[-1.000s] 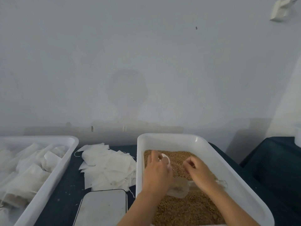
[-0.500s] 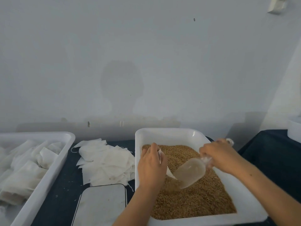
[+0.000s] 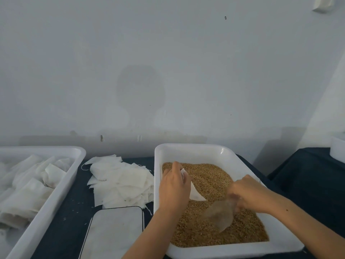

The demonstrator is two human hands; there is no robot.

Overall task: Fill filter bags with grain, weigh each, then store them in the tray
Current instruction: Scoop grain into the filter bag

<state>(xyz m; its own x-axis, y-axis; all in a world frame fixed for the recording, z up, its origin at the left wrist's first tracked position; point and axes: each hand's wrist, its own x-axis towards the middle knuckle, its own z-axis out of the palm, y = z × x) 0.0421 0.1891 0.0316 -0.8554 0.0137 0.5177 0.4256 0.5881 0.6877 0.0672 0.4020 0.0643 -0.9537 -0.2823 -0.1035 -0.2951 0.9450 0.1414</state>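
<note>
Over the grain tub [image 3: 242, 163], the left hand [image 3: 174, 187] is pinching an empty filter bag [image 3: 194, 191] by its upper edge, its grip pressed on the paper so the bag is hanging with its lower corner just above the grain [image 3: 209, 176], probably to catch spills back into the tub. The right hand [image 3: 248, 195] is curling round the handle of a clear scoop [image 3: 219, 215], whose bowl is lying low on the grain nearer the tub's front, seemingly digging for a load. Left of the tub, spare bags [image 3: 121, 182] are lying piled, the scale [image 3: 113, 232] is sitting in front of them, and filled bags are resting in the tray [image 3: 61, 186] beyond.
</note>
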